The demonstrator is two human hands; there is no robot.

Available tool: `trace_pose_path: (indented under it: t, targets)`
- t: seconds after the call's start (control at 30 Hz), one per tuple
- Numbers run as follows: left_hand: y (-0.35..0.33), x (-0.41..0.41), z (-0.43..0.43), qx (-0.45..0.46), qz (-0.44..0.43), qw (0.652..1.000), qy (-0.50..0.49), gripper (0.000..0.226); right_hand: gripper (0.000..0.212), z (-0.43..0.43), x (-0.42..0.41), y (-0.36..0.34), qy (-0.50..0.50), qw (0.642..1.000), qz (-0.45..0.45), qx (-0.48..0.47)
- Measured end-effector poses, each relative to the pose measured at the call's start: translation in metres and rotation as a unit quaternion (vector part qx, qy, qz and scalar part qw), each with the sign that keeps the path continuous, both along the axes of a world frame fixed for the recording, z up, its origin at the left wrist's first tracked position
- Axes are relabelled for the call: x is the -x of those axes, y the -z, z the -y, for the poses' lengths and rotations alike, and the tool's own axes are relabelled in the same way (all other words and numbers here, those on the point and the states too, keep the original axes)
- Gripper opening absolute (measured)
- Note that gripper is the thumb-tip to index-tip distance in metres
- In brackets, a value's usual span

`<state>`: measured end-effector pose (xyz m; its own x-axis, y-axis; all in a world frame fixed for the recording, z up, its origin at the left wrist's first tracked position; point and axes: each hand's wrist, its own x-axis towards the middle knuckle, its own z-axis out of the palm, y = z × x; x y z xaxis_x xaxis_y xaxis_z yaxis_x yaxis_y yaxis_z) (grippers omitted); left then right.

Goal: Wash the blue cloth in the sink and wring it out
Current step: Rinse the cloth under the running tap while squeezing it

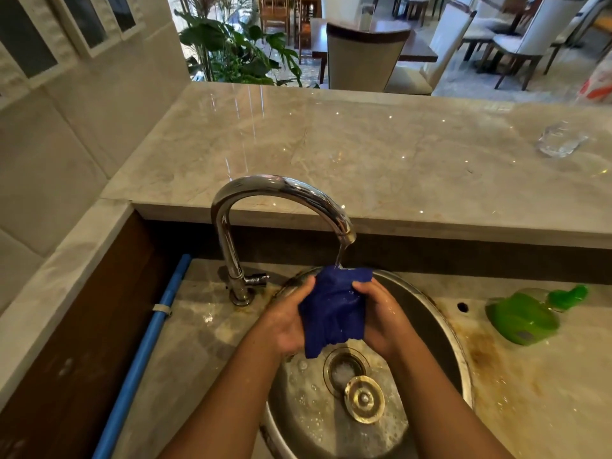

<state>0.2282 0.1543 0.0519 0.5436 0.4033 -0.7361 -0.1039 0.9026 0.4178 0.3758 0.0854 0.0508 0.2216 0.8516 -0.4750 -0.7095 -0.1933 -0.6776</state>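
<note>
The blue cloth (332, 309) is bunched and wet, held over the round steel sink (443, 329). My left hand (288, 321) grips its left side and my right hand (381, 318) grips its right side. A thin stream of water runs from the chrome tap (281, 190) onto the cloth's top edge. Below the cloth the sink holds foamy water, an open drain (344, 366) and a loose metal plug (363, 399) lying beside it.
A green dish-soap bottle (526, 314) lies on its side on the stained counter to the right of the sink. A blue pipe (145, 356) runs along the left. A clear glass (559, 140) lies on the raised marble ledge (364, 154) behind the tap.
</note>
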Motion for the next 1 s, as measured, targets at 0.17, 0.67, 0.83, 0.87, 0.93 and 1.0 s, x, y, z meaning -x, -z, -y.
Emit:
trace_pose_path:
  t: [0.17, 0.67, 0.83, 0.87, 0.93, 1.0]
  targets:
    - [0.004, -0.015, -0.006, -0.086, -0.049, 0.991, -0.088, 0.034, 0.021, -0.010, 0.000, -0.008, -0.007, 0.996, 0.081, 0.037]
    - [-0.004, -0.018, -0.022, -0.572, -0.386, 0.724, 0.000, 0.023, 0.013, -0.021, 0.013, 0.005, 0.103, 0.934, 0.323, 0.111]
    - [-0.001, -0.032, -0.019, -0.397, -0.252, 0.875, -0.114, 0.022, 0.018, -0.020, 0.023, 0.007, 0.133, 0.857, 0.489, 0.092]
    - [-0.003, -0.034, -0.018, -0.361, -0.224, 0.896, -0.125, 0.018, 0.018, -0.021, 0.024, 0.010, 0.139, 0.857, 0.487, 0.090]
    - [0.000, -0.034, -0.016, -0.354, -0.218, 0.903, -0.107, 0.018, 0.019, -0.024, 0.026, 0.010, 0.147, 0.857, 0.486, 0.085]
    - [0.005, -0.033, -0.015, -0.377, -0.257, 0.885, -0.093, 0.022, 0.019, -0.025, 0.023, 0.009, 0.138, 0.858, 0.490, 0.072]
